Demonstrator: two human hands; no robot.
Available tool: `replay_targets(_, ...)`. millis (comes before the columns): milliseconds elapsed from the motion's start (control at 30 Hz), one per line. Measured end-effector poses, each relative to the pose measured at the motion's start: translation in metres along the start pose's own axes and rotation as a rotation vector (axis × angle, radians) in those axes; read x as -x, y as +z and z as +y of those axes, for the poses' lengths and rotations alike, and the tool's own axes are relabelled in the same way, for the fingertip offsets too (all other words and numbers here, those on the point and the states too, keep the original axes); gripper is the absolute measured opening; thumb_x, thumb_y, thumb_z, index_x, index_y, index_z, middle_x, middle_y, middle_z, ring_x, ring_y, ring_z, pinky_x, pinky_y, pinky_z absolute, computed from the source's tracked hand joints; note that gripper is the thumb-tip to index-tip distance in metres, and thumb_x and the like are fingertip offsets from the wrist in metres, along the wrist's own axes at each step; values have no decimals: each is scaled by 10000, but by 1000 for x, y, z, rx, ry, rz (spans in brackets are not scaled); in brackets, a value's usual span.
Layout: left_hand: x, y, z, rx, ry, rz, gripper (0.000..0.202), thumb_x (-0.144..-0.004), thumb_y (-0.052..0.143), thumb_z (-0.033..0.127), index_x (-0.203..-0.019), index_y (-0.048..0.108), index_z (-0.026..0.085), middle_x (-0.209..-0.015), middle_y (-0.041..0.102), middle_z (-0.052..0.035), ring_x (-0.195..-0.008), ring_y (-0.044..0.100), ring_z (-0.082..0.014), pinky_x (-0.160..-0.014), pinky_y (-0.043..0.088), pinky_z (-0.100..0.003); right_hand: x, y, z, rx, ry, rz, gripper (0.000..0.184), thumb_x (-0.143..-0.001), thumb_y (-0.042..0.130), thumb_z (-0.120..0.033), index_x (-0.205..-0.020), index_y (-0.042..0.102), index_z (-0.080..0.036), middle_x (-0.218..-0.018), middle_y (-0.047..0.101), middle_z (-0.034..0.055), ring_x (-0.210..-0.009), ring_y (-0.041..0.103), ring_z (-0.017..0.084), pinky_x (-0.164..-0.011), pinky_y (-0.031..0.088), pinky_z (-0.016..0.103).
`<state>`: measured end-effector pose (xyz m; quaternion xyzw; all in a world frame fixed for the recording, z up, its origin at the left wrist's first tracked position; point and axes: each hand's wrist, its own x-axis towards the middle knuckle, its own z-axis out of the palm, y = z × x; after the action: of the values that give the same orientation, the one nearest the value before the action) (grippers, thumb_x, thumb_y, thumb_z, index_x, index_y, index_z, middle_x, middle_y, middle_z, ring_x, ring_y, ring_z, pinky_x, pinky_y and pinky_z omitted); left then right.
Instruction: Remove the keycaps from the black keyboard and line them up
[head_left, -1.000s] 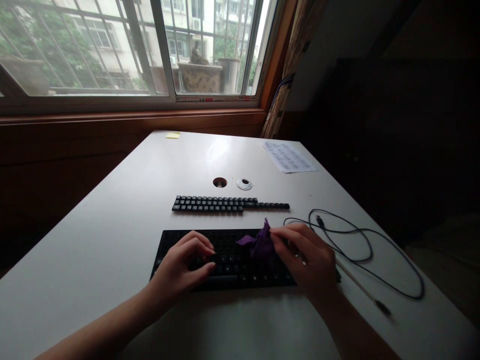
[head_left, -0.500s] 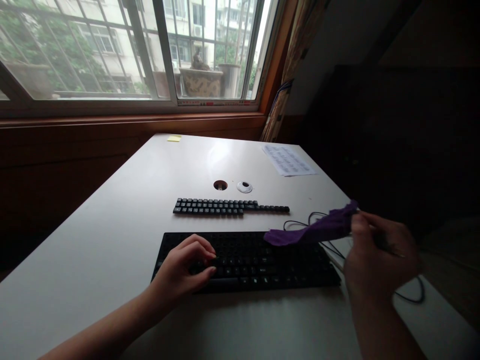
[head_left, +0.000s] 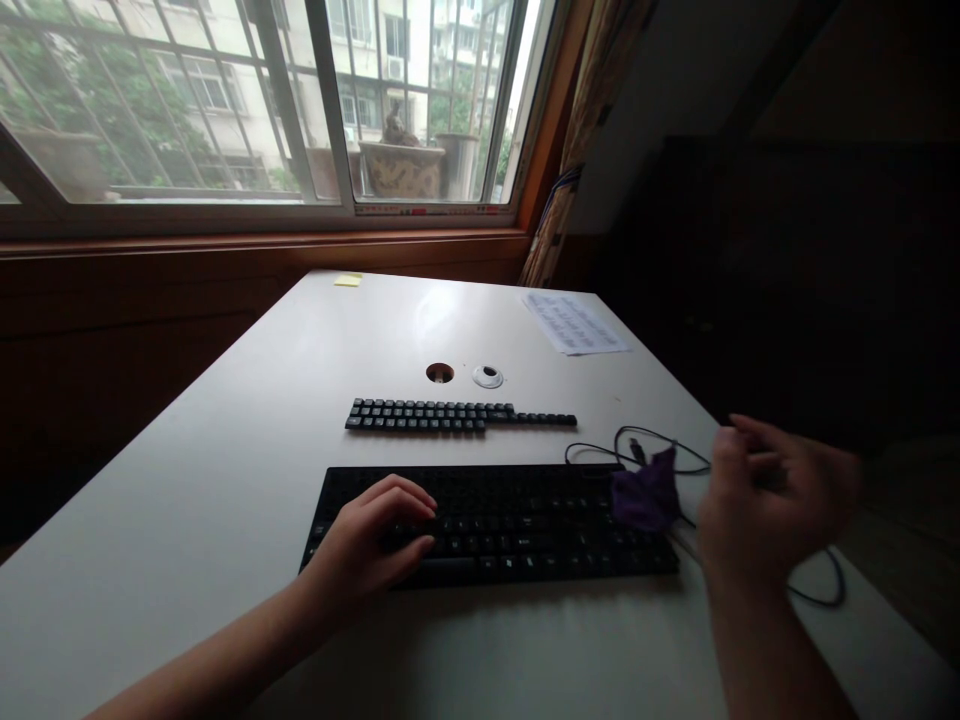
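Observation:
A black keyboard [head_left: 517, 520] lies on the white table [head_left: 247, 420], many of its keys removed. My left hand [head_left: 371, 540] rests on its left part, fingers curled and pressing it down. A crumpled purple cloth [head_left: 645, 495] lies on the keyboard's right end. My right hand [head_left: 776, 495] hovers just right of the cloth, blurred, with loosely spread fingers and nothing in it. Behind the keyboard, loose black keycaps [head_left: 450, 414] are lined up in rows.
A black cable [head_left: 750, 470] loops on the table under my right hand. A round hole [head_left: 439, 373] and a white ring cap [head_left: 488, 376] sit behind the keycaps. A printed sheet [head_left: 574, 322] and a yellow note [head_left: 347, 280] lie near the window. The table edge runs close on the right.
My right hand lifted the purple cloth off the keyboard's middle, swung it right, and has let it go; it now lies on the keyboard's right end. My left hand has stayed put.

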<state>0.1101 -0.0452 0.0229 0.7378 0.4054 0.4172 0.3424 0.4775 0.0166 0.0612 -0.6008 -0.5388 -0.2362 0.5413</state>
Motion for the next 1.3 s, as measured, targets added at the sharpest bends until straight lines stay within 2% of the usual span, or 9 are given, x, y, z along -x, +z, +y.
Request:
replay_targets(33,0,1,-1,-13,7,-7,158,-804,632,75,-921,628,180,-984,638,-68,-896,642,-176,-771,556,-298,3,1,-7,0,-44,30,173,-853,656,-263,-988,722,-177,-892,611,66,-825,558,225,-702,462,364)
replay_targets(100,0,2,-2,-32,11,-14,183,-809,621,73,-955,633,182,-962,646,-67,-859,645,-169,-732,554,-280,13,3,-23,-56,-149,-40,124,-823,688,-224,-931,722,-173,-858,628,55,-732,545,180,-669,466,327)
replay_targets(267,1,3,-1,-12,-13,-19,209,-805,599,59,-972,641,178,-943,634,-59,-783,643,-144,-673,546,-246,44,6,-67,-422,-425,-480,233,-844,647,-112,-1049,677,-221,-846,665,27,-761,614,156,-720,515,297)
replay_targets(367,0,3,1,-10,-23,-28,226,-797,596,44,-971,648,177,-931,630,-52,-773,639,-139,-675,537,-241,62,8,-90,-621,-435,-703,253,-872,622,-102,-1093,671,-214,-783,648,18,-698,604,135,-636,504,261)
replay_targets(467,0,3,2,-22,-22,-42,233,-794,602,48,-979,655,180,-925,635,-51,-770,636,-143,-667,524,-239,76,12,-104,-705,-449,-810,197,-864,660,-147,-1052,689,-201,-813,662,35,-703,612,138,-630,505,258)
replay_targets(633,1,5,-2,-49,-21,-45,186,-803,632,80,-959,656,179,-885,639,-41,-748,625,-141,-644,497,-232,92,15,-114,-767,-447,-901,217,-872,680,-253,-1083,690,-208,-840,671,45,-736,627,152,-663,525,270)
replay_targets(833,1,4,-5,-23,-33,-91,109,-839,664,152,-945,653,172,-852,649,-40,-724,608,-140,-631,492,-231,97,17,-115,-818,-389,-948,219,-887,659,-257,-1101,679,-214,-860,665,43,-750,630,145,-659,526,257)
replay_targets(1167,0,4,-6,49,-68,-108,106,-896,625,199,-983,680,173,-905,698,-65,-784,660,-168,-699,547,-264,88,13,-118,-764,-398,-980,194,-869,640,-205,-1059,677,-209,-841,648,33,-720,620,140,-642,514,249)
replay_targets(1300,-1,1,2,32,5,-79,124,-923,565,168,-990,670,176,-976,678,-90,-868,662,-183,-750,549,-283,74,18,-108,-693,-385,-964,181,-877,628,-205,-1052,676,-204,-859,643,32,-744,630,140,-674,514,249)
